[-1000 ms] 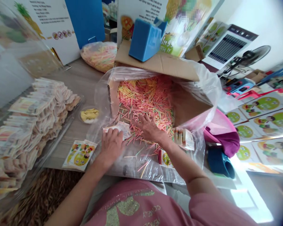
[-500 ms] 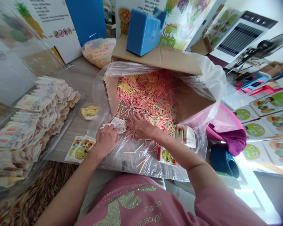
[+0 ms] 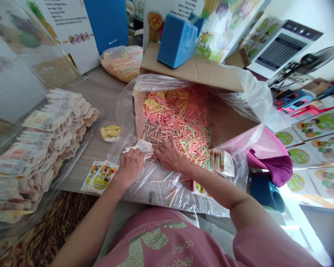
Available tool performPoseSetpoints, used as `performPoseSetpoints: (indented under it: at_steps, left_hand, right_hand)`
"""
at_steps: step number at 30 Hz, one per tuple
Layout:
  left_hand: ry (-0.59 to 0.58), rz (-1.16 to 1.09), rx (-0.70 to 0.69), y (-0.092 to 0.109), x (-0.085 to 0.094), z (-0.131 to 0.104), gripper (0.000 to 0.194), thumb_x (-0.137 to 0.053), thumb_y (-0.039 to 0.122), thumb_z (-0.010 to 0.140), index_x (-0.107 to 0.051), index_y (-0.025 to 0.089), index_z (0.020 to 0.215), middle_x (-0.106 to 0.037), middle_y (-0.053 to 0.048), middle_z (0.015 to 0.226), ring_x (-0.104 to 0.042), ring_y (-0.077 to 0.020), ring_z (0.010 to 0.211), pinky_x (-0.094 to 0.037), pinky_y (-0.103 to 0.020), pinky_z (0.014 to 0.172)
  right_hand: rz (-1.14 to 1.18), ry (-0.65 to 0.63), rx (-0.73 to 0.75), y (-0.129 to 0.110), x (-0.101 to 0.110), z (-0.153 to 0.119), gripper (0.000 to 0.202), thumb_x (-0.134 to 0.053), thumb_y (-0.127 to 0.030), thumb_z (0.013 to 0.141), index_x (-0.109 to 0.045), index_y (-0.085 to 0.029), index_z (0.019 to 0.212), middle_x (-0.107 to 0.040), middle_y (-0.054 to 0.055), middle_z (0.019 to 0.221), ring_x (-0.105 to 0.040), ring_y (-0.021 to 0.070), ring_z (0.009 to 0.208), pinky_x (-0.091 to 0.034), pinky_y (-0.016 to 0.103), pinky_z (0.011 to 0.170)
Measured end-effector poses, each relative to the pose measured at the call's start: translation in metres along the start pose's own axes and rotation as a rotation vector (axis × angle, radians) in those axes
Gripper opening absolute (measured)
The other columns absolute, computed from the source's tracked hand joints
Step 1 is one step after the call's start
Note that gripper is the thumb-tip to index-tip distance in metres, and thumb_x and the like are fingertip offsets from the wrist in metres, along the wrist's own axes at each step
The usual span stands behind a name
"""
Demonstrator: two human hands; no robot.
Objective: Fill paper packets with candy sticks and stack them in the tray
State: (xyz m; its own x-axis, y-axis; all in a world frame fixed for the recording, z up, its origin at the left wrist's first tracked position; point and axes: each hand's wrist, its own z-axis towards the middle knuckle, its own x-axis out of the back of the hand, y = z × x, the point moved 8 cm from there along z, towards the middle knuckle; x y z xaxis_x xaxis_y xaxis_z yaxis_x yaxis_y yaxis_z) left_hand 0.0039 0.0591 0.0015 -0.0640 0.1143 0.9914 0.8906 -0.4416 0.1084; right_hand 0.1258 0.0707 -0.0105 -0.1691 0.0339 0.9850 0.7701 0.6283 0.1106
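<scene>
My left hand (image 3: 132, 165) is closed on the near edge of a small printed plastic packet (image 3: 143, 147), which lies at the front left of an opened carton. Just right of the packet, my right hand (image 3: 168, 155) rests palm down on thin candy-coloured sticks (image 3: 178, 122), its fingers bent and spread. The sticks are pink, yellow and green and fill the floor of the plastic-lined carton (image 3: 231, 122). Whether any stick is under the right fingertips is hidden.
Left lie rows of stacked packets (image 3: 44, 144), a dish of yellow pieces (image 3: 110, 131) and flat printed pouches (image 3: 100, 176). A blue tape dispenser (image 3: 175, 40) sits on the carton flap. Bundled packets (image 3: 222, 162) lie at right, near a pink basket (image 3: 267, 148).
The whole view has shifted slightly, moving the scene rightward. My right hand stays among the sticks beside the packet, its fingers a little lower. My left hand keeps its hold.
</scene>
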Motion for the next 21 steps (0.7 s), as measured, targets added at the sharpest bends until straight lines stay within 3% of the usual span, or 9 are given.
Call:
performPoseSetpoints:
  at_steps: [3,9,14,17,21]
  left_hand:
    - [0.013,0.006,-0.003,0.001,0.000,-0.001,0.030,-0.044,0.011,0.097,-0.073,0.011,0.106,-0.072,-0.017,0.107,-0.065,-0.0332,0.108,-0.051,-0.042,0.086]
    - [0.025,-0.023,-0.001,-0.001,-0.005,-0.003,0.032,-0.043,0.010,0.097,-0.074,0.013,0.105,-0.072,-0.017,0.107,-0.065,-0.0327,0.108,-0.051,-0.043,0.087]
    - [0.013,-0.007,-0.003,-0.001,-0.008,-0.004,0.033,-0.043,0.010,0.097,-0.074,0.013,0.108,-0.072,-0.016,0.107,-0.064,-0.0319,0.110,-0.051,-0.042,0.089]
    - [0.005,-0.002,-0.002,0.000,-0.009,-0.004,0.034,-0.044,0.010,0.097,-0.075,0.014,0.108,-0.072,-0.016,0.109,-0.064,-0.0319,0.110,-0.051,-0.044,0.091]
    - [-0.003,0.018,-0.015,0.003,-0.009,-0.003,0.034,-0.044,0.010,0.097,-0.075,0.014,0.108,-0.073,-0.016,0.110,-0.064,-0.0324,0.108,-0.051,-0.044,0.089]
  right_hand:
    - [0.029,-0.008,-0.064,0.005,-0.002,-0.005,0.030,-0.041,-0.019,0.104,-0.068,-0.016,0.117,-0.072,0.017,0.115,-0.055,0.0356,0.121,-0.033,0.064,0.109]
    - [0.104,-0.038,-0.250,0.023,0.014,0.003,0.033,-0.046,-0.020,0.099,-0.068,-0.012,0.122,-0.071,0.022,0.123,-0.057,0.0350,0.120,-0.037,0.053,0.105]
    - [0.331,-0.180,-0.146,0.037,0.018,0.004,0.029,-0.050,-0.018,0.097,-0.076,-0.019,0.111,-0.077,0.010,0.112,-0.066,0.0250,0.106,-0.043,0.034,0.091]
    - [0.454,-0.111,-0.153,0.058,0.024,0.004,0.029,-0.050,-0.023,0.100,-0.078,-0.019,0.103,-0.078,0.007,0.103,-0.068,0.0206,0.095,-0.044,0.028,0.083]
    - [0.391,-0.005,-0.317,0.084,0.031,0.018,0.033,-0.047,-0.021,0.101,-0.078,-0.015,0.109,-0.078,0.011,0.107,-0.068,0.0227,0.099,-0.047,0.029,0.086]
